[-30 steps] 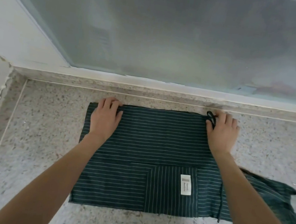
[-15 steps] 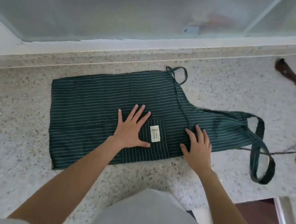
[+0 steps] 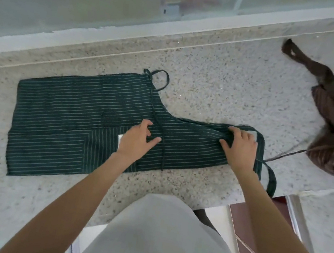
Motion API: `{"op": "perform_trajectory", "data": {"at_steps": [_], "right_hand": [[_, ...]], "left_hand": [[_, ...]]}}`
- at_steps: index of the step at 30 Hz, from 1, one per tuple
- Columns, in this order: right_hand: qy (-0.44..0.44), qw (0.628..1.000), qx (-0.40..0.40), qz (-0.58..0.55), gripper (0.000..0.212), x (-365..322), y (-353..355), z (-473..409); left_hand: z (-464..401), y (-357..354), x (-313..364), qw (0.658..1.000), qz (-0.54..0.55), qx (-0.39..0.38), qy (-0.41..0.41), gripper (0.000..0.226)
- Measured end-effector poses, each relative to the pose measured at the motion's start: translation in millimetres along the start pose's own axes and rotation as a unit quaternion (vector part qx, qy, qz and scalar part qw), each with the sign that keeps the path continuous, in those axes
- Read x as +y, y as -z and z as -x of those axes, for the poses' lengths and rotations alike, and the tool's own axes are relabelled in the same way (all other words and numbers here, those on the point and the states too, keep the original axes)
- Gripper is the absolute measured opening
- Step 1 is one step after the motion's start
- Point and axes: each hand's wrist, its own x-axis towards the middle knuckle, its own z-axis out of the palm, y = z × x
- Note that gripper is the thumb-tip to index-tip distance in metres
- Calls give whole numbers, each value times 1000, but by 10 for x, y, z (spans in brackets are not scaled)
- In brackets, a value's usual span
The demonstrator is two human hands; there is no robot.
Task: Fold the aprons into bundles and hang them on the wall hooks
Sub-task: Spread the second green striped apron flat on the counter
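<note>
Right hand (image 3: 240, 150) pinches the green apron (image 3: 58, 118) bib; left hand (image 3: 136, 140), fingers loosely spread, pins the middle (wise: keep it flat while folding).

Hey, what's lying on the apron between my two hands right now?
In the head view, between the left hand and right hand lies striped green apron fabric, crossed by one dark apron tie running near to far.
</note>
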Motion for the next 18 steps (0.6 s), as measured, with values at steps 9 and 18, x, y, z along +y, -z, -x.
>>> {"op": "perform_trajectory", "data": {"at_steps": [9,18], "right_hand": [[133,978,-114,-115,33,308,132,-428],[197,979,-50,8,24,373,212,-617]], "left_hand": [[-406,-192,680,980,106,16,165,24],[-843,168,1739,955,263,135,1,21]]}}
